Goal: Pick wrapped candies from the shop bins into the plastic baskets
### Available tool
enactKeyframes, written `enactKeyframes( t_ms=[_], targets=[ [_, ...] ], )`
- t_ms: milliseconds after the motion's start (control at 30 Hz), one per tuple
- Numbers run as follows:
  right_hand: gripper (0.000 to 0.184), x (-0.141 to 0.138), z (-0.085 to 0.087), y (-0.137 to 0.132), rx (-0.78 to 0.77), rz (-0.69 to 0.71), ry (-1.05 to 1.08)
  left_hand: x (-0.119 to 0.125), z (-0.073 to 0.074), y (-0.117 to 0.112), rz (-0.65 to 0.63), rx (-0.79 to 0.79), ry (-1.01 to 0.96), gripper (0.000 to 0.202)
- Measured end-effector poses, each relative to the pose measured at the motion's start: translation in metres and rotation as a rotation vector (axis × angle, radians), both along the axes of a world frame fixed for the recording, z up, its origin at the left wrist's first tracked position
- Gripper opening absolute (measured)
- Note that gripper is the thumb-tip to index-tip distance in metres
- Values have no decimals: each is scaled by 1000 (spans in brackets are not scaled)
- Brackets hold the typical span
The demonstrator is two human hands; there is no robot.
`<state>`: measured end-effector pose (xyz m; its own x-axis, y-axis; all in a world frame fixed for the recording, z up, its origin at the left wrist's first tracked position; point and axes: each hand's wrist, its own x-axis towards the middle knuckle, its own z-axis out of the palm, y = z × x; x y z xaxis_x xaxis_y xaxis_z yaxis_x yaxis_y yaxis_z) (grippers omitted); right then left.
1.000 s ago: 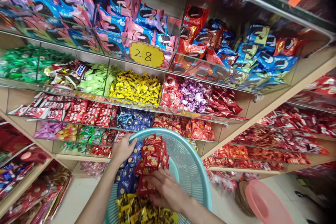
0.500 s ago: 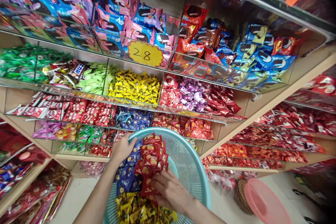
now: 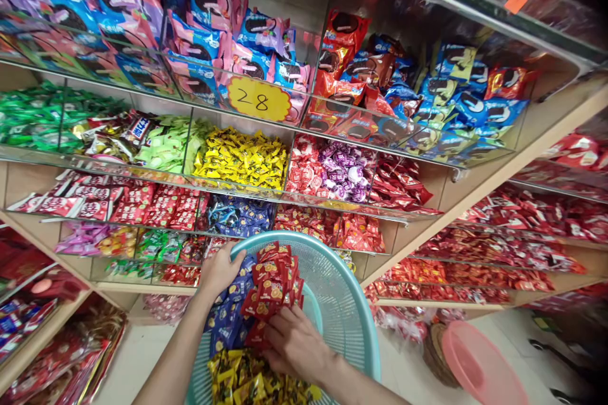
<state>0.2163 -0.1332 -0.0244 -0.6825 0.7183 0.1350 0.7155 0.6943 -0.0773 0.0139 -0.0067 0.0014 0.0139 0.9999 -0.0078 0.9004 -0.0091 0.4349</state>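
A teal plastic basket point(image 3: 365, 310) with perforated walls is tilted in front of me. My left hand point(image 3: 221, 275) grips its upper left rim, thumb over the edge. Inside lie red candy packets point(image 3: 273, 281) with orange-slice prints, heaped over blue candy packets point(image 3: 228, 316) on the left. Yellow candy packets point(image 3: 242, 376) fill the lower part. My right hand point(image 3: 297, 342) reaches into the basket from the lower right, its fingers curled on the lower red packets. Its fingertips are partly hidden among the packets.
Shelves with clear dividers hold yellow wrapped sweets point(image 3: 240, 158), purple lollipops point(image 3: 346, 171) and blue-pink cookie packs point(image 3: 251, 60). A yellow price tag point(image 3: 259, 99) reads 28. A shelf post point(image 3: 475, 183) slants at right. On the floor stands a pink tub point(image 3: 479, 361).
My right hand has shifted slightly up and left, its fingers more curled against the red packets. My left hand stays on the rim. The view has moved a little.
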Motion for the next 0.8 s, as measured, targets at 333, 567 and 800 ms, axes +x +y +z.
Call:
enactKeyframes(
  t_ms=[333,567,800],
  targets=[
    [21,-6,16,6,-10,-64,-9,-1,-1,2,-3,-7,-10,43],
    [25,-6,9,5,-1,-88,-29,-1,-1,2,3,-1,-14,44],
    [27,-3,25,10,3,-123,98,-1,-2,3,1,0,-17,42]
  ],
)
